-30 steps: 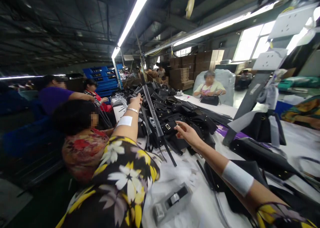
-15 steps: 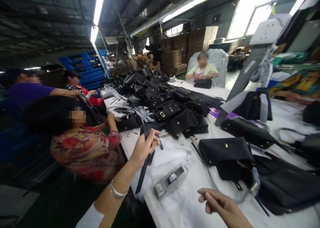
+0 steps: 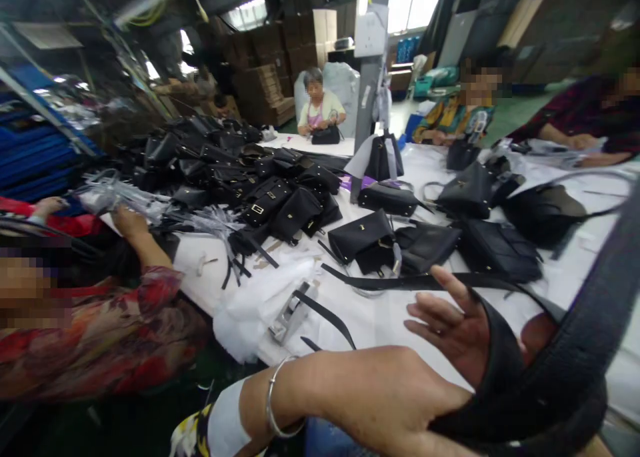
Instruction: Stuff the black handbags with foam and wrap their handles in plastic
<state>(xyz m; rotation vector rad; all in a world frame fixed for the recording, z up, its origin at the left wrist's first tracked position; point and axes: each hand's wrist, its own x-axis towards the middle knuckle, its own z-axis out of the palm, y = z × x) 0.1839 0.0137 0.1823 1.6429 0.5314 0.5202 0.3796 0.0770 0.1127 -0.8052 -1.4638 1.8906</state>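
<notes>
Straps [image 3: 590, 337], black and leather-look, loop up close on the right, raised over the near side of the white table [image 3: 385, 317]. A long strip reaches from behind the spread fingers to just in front of the black handbags [image 3: 357, 237]. The right-hand grip [image 3: 457, 327] is wide and slack, palm turned up, a band passing across it; the left-hand grip [image 3: 400, 393] goes in under the loops, its fingers hidden, so from where I stand I cannot tell how tightly they close.

I'd guess these handle light — pliant enough to bend into a loop, yet springy, with a smooth face that could slide and might crease if folded sharply. I'd take hold flat across the width, mid-length, thumb against the face.

As for brands, I can read none: the gilt buckle [image 3: 257, 209] in the heap and the socket panel [image 3: 371, 33] show no legible lettering.
</notes>
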